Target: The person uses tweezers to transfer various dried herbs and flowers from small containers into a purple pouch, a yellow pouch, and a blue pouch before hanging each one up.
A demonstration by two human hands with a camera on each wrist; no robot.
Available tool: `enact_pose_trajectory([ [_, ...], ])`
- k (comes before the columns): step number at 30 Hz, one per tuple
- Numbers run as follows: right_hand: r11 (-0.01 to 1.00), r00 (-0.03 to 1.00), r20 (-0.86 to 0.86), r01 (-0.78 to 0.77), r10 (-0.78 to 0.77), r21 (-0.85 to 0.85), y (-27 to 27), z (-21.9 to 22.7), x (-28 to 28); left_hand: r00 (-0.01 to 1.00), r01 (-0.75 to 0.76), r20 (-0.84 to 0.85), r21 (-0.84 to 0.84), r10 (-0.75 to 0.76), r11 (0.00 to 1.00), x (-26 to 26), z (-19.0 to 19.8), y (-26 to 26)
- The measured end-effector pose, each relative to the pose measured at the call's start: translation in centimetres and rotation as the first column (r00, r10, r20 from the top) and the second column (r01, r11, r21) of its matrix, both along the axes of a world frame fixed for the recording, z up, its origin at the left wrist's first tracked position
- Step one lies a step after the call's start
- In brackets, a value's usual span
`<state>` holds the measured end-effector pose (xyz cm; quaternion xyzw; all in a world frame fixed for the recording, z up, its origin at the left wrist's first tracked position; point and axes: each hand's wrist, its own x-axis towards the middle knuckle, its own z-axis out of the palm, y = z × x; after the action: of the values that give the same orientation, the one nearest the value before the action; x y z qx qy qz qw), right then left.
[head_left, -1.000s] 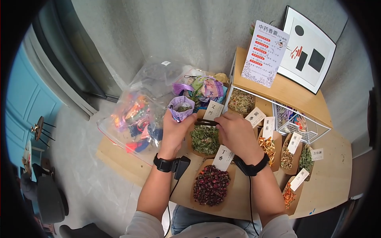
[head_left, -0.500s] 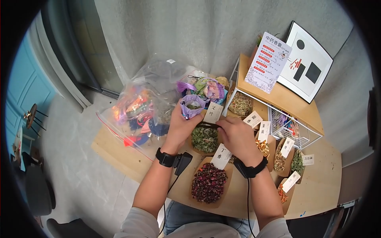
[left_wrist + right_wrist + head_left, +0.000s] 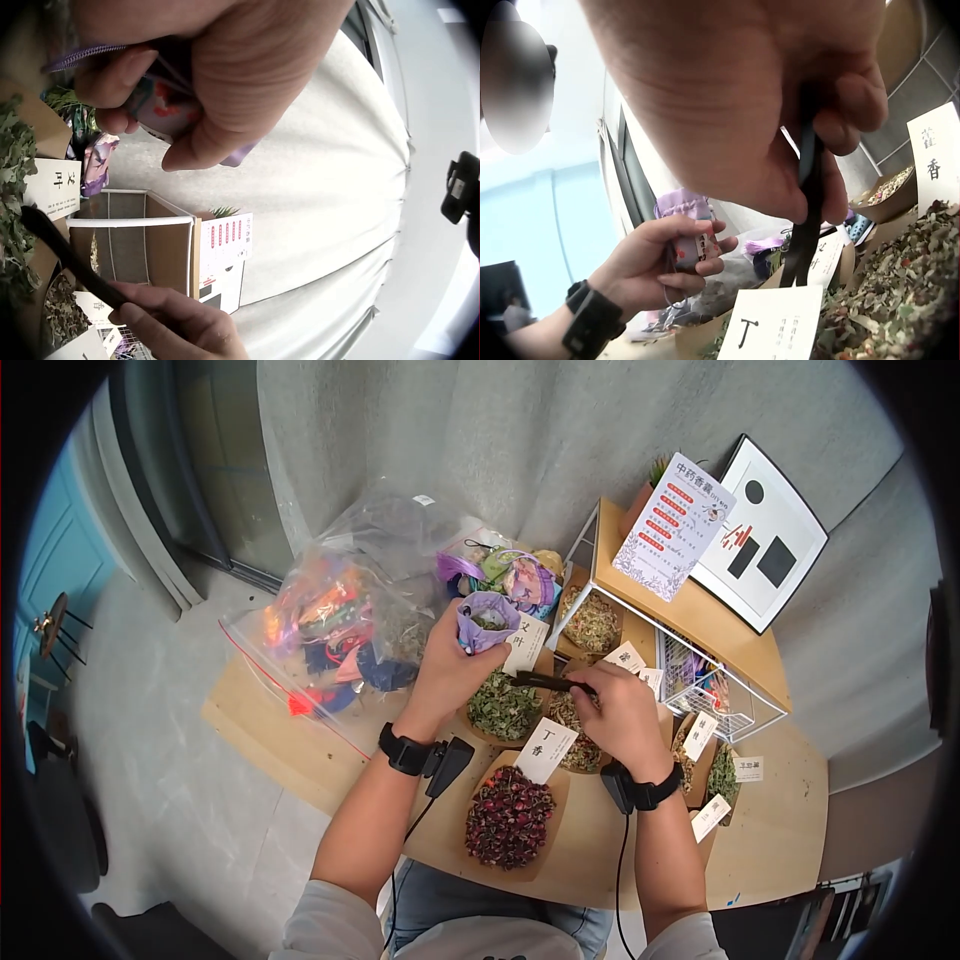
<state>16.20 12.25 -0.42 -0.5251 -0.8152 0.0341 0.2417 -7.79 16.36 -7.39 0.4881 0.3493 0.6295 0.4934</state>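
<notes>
My left hand (image 3: 445,672) holds a purple drawstring pouch (image 3: 490,603) with its mouth spread upward and some dried herb inside. In the right wrist view the pouch (image 3: 684,202) shows a printed floral front, with fingers around it. Dark tongs (image 3: 545,681) are pinched in my right hand (image 3: 625,720), pointing left. Their tip overlaps the far edge of a paper tray of dried green leaves (image 3: 503,710) in the head view. A written card (image 3: 525,645) stands at that tray. Under the right hand lies a tray of mixed dried herbs (image 3: 907,292), partly hidden.
Nearest me is a tray of dried rosebuds (image 3: 510,818) with a card (image 3: 546,750). More herb trays stand to the right. Clear plastic bags (image 3: 340,610) of colourful pouches lie left. A wooden-topped rack (image 3: 660,610) bears a sign (image 3: 675,525) and a framed picture (image 3: 760,535).
The right hand and tongs have come toward me, from close beside the left fingers to lower over the leaf and mixed-herb trays. The left hand keeps holding the pouch. The head view has shifted.
</notes>
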Motion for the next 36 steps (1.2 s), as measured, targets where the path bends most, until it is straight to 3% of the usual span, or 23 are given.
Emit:
enact_pose_trajectory([
  [5,0.989,0.999,0.035,0.020,-0.015,-0.145,-1.0,1.1,0.8,1.000,-0.001,0.031,0.007,0.001,1.000,0.1,0.2,-0.1],
  [8,0.981,0.992,-0.025,0.121,-0.126,-0.148,-0.4,1.3,1.6,1.000,0.002,0.023,0.015,-0.002,1.000,0.2,0.2,0.0],
  [12,0.984,0.992,-0.016,0.119,-0.122,-0.129,0.5,-0.2,2.4,1.000,0.015,0.010,0.038,-0.016,0.999,0.1,-0.3,0.2],
  [14,0.942,0.988,-0.005,0.147,-0.155,-0.303,0.2,0.0,1.9,1.000,0.016,0.011,0.032,-0.016,0.999,0.1,0.1,0.1],
  [18,0.907,0.983,-0.073,0.126,-0.169,-0.401,-0.3,0.0,1.7,1.000,0.007,0.010,0.024,-0.008,1.000,0.1,0.4,-0.1],
  [24,0.934,0.991,-0.035,0.111,-0.131,-0.340,-1.3,0.3,0.4,1.000,0.018,-0.014,0.026,-0.017,1.000,0.0,0.1,0.1],
  [29,0.993,1.000,-0.005,-0.002,0.001,-0.115,-1.1,-0.7,0.6,0.998,0.043,-0.048,0.028,-0.042,0.999,-0.1,-0.6,0.4],
  [34,0.998,1.000,-0.019,0.006,-0.008,-0.069,-1.2,-0.8,0.5,0.991,0.053,-0.118,-0.020,-0.055,0.998,-0.4,-0.7,0.3],
  [36,0.997,0.999,-0.029,0.031,-0.033,-0.072,-1.1,-0.7,0.5,0.984,-0.008,-0.177,-0.024,0.003,1.000,-0.4,-1.1,0.5],
])
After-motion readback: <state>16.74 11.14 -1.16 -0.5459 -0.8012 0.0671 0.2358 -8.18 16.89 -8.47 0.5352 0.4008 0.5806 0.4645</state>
